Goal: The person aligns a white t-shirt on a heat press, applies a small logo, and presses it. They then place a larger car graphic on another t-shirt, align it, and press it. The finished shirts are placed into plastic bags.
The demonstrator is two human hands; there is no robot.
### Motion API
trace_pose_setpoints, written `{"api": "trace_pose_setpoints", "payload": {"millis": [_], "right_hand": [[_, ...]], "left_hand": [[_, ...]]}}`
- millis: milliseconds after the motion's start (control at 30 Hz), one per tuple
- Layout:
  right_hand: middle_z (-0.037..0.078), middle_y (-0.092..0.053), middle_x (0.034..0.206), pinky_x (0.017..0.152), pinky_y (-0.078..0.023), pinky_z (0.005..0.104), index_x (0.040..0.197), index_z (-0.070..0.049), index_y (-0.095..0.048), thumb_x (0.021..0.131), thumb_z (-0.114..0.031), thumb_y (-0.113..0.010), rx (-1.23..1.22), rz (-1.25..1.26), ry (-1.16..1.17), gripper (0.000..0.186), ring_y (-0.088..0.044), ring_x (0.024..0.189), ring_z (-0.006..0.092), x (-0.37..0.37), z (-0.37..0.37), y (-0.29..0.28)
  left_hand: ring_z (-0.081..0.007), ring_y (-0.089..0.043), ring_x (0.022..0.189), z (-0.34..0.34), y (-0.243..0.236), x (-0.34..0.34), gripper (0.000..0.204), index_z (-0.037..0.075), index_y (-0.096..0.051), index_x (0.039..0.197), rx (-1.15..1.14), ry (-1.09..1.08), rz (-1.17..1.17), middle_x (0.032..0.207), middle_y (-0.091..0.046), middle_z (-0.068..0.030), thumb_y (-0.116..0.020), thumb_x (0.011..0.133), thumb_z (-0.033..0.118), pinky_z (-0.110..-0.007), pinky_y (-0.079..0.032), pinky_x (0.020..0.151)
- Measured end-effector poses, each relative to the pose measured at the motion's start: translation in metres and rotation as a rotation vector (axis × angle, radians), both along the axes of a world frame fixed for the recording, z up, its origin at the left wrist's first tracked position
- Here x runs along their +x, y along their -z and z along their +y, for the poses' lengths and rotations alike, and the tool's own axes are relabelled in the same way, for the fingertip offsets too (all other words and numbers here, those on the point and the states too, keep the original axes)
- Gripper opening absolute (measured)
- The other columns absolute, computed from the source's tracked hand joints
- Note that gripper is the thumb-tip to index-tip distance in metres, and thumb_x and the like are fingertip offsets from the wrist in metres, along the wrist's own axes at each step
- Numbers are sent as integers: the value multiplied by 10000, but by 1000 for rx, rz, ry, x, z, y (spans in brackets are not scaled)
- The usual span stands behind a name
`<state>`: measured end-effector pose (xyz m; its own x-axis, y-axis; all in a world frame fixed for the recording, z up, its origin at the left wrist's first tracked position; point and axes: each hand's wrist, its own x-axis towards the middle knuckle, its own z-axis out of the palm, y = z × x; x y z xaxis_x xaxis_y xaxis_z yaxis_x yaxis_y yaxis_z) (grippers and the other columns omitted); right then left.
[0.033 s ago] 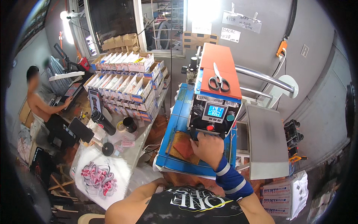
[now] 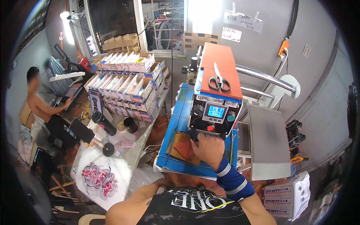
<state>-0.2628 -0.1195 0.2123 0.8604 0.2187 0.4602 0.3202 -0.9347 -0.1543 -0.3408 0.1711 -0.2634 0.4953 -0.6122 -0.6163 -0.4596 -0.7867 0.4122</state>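
Observation:
My right hand is closed around the black handle at the front of a heat press with a lit display and a red button. A blue band with pale stripes wraps that forearm. Below the handle, a dark red sheet lies on a brownish pad on the blue press table. Black-handled scissors rest on the orange-red sheet atop the press. My left arm bends in at the bottom; its hand is hidden.
Left of me, a table bears stacked boxes, a black flask, a mug, a phone and pink-grey straps on white sheets. Another person is farther left. At right are a grey machine and a wrapped stack.

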Motion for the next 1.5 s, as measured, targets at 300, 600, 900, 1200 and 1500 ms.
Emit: {"api": "trace_pose_setpoints", "payload": {"millis": [300,600,900,1200,1500], "right_hand": [[96,-680,678,515,-542,408,780,-101,-654,839,-370,-742,51,-83,-90,290,-676,555,285,7,-8,6],[91,-682,708,531,-548,397,798,-96,-646,842,-348,-742,111,-81,-122,273,-675,562,286,7,-11,7],[94,-681,710,542,-549,398,795,-92,-637,845,-332,-739,134,-75,-147,266,-675,577,285,8,-13,6],[101,-680,713,543,-545,400,787,-88,-633,842,-319,-743,136,-95,-139,261,-677,585,279,8,-11,9],[102,-688,736,544,-547,395,819,-89,-652,825,-366,-754,56,-77,-117,296,-689,610,277,4,-7,0]], "left_hand": [[-368,-719,860,-13,-4,-9,228,72,-755,917,30,12,15,955,-749,-165,-581,891,217,-474,-560,742],[-369,-722,872,-16,-8,-22,260,66,-760,925,58,23,19,965,-749,-174,-559,906,231,-478,-561,759],[-369,-725,885,-18,-7,-24,293,60,-764,933,72,48,16,974,-749,-183,-538,920,245,-482,-562,775],[-369,-728,898,-15,-7,-22,326,53,-768,941,73,97,11,984,-749,-192,-516,934,259,-486,-563,792],[-370,-730,911,-9,1,-25,358,47,-772,949,78,144,-1,994,-750,-201,-494,948,273,-489,-564,809]]}}
